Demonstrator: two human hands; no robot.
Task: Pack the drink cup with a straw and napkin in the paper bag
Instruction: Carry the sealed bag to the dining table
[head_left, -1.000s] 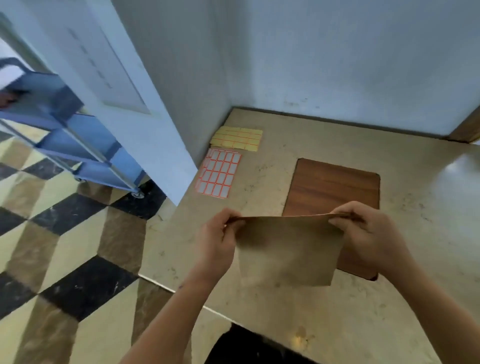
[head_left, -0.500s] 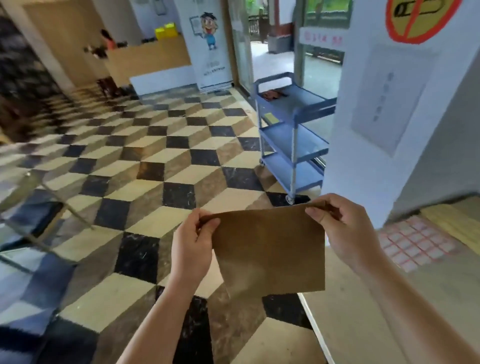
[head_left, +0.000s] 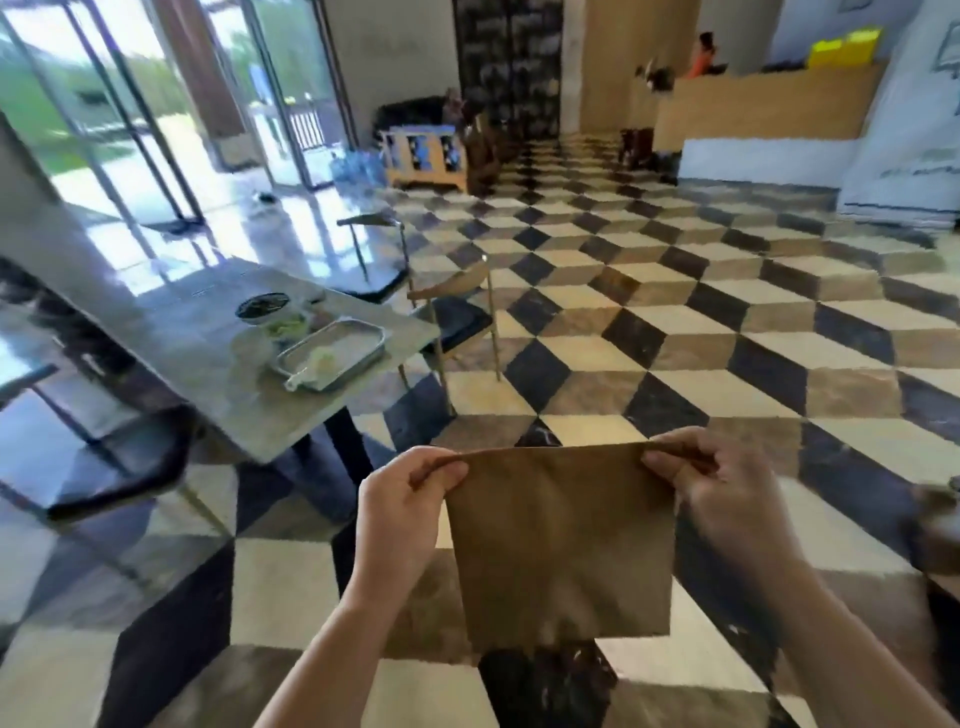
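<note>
Head camera view, looking forward and down across a lobby with a checkered floor (head_left: 649, 322) of black, cream and brown tiles. Two bare forearms are reaching out from the bottom edge. Between them a flat brown paper bag (head_left: 561, 540) is hanging in mid-air, upright, with its open top edge stretched level. The left hand (head_left: 402, 512) is pinching the bag's top left corner, thumb and fingers curled over the paper edge. The right hand (head_left: 727, 499) is pinching the top right corner in the same way, fingers folded over the rim. The bag is touching nothing but the two hands and is hovering over the floor. No cup, straw or napkin can be made out in this picture.

To the left, a grey desk (head_left: 171, 332) is standing on dark legs. On it a metal tray (head_left: 332, 353) is holding something pale, and a dark bowl (head_left: 262, 306) is sitting just behind the tray. A wooden chair (head_left: 457, 322) with a dark seat is standing at the desk's far right corner. Farther back, glass doors (head_left: 130, 119) are letting in bright daylight at the left, and a pale wooden reception counter (head_left: 763, 109) is standing at the right, with a person (head_left: 704, 54) behind it. Much of the background is blurring.
</note>
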